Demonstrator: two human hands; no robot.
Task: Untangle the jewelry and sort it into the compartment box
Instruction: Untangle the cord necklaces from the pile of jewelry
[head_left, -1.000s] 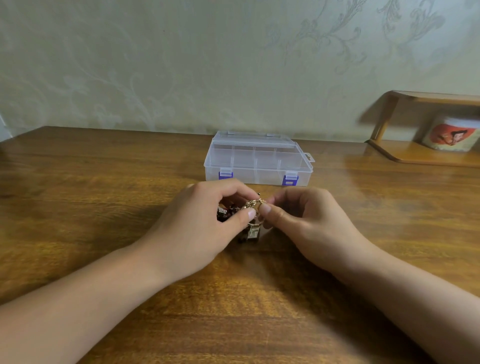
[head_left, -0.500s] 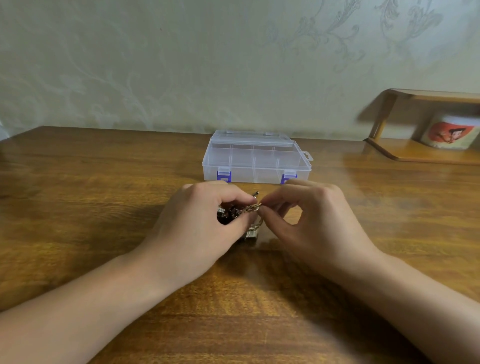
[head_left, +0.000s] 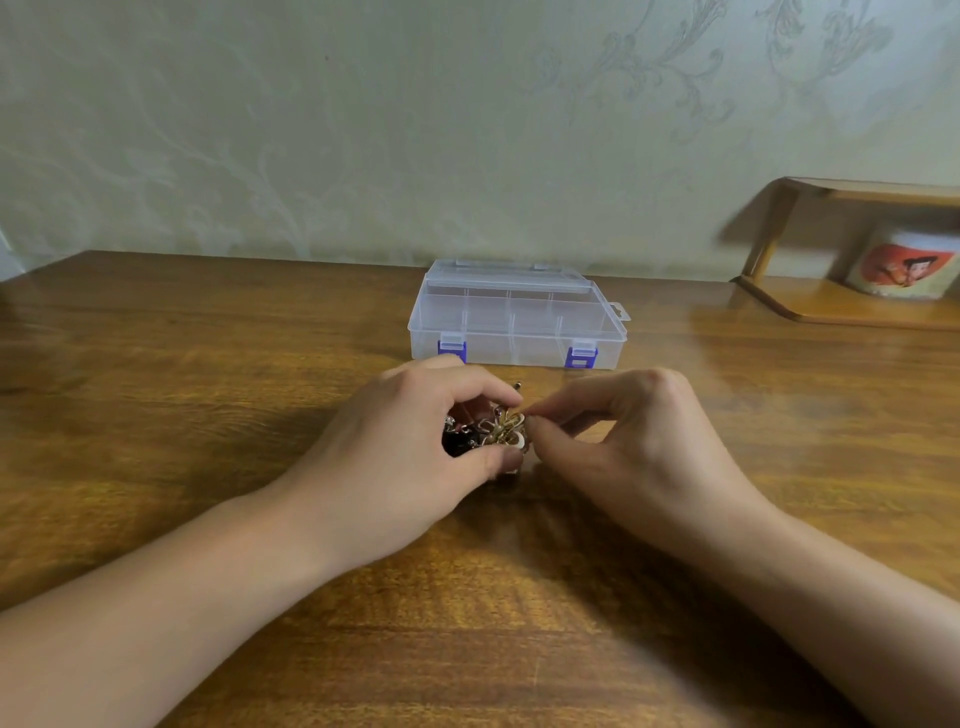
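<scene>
Both hands have shifted vs a sec ago: left hand (head_left: 410, 441) now cups the jewelry (head_left: 493, 434) from above, thumb under, fingers curled round it; right hand (head_left: 623, 441) pinches a gold bit at its right edge. Tangle mostly hidden btwn fingers, pieces indistinct: gold metal, black beads. Clear plastic box (head_left: 517, 322), lid closed, purple latches, just beyond fingertips on glossy wood table (head_left: 208, 364).

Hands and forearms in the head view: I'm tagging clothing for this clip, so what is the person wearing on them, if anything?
Nothing shows on either one. The left hand and right hand are bare, with no gloves, rings or wristbands visible. Both forearms are uncovered down to the bottom edge of the picture, with no sleeve, watch or bracelet in view. The fingernails look short and unpainted.
</scene>
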